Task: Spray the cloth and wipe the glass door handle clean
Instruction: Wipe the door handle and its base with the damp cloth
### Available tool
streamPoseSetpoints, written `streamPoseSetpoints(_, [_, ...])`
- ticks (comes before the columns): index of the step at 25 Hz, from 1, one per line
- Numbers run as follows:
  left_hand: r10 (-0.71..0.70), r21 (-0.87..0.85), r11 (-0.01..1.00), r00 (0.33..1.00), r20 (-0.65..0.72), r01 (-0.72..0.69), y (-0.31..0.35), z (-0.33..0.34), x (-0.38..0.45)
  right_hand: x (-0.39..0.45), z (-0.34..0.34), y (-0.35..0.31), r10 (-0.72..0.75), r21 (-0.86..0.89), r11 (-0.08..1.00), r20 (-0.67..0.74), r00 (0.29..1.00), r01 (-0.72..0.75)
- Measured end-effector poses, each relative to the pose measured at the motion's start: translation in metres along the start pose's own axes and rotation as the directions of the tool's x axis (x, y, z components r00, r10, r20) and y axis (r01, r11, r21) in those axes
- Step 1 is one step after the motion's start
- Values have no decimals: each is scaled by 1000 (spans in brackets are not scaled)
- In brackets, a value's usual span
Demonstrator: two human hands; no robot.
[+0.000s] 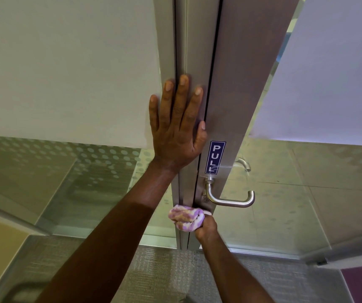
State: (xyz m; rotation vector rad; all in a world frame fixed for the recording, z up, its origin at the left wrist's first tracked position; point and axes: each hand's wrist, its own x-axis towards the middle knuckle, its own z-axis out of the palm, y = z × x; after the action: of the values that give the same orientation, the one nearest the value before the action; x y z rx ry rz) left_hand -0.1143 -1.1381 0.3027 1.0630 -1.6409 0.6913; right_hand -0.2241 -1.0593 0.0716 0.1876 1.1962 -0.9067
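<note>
A silver lever door handle juts from the metal door frame, just below a blue PULL sticker. My right hand is closed around a bunched purple-and-cream cloth, pressed against the frame edge just below and left of the handle. My left hand lies flat with fingers spread on the frame above the sticker, holding nothing. No spray bottle is in view.
Frosted glass panels flank the frame on both sides, with clear glass below. A second handle shows through the glass on the far side. Grey carpet covers the floor near me.
</note>
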Motion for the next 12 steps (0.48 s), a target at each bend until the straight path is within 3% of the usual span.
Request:
streamPoseSetpoints(2, [4,4,1000,1000,-12,-4,1,0,-1,-1,-6,-4,59,41,997,103,993,-64])
streamPoseSetpoints(5, [7,-2,1000,1000,-16,-7,1,0,0,1,-5,-10,122,133,982,97,988,-134])
streamPoseSetpoints(7, [6,7,1000,1000,-18,-5,0,1,0,1,-10,-6,74,73,994,107,991,-82])
streamPoseSetpoints(10, [11,12,1000,1000,-23,-10,0,2,-1,-23,-16,-2,-49,9,999,414,909,50])
streamPoseSetpoints(12, [9,23,1000,1000,-24,-9,-1,3,-1,-29,-21,0,-123,116,990,501,857,74])
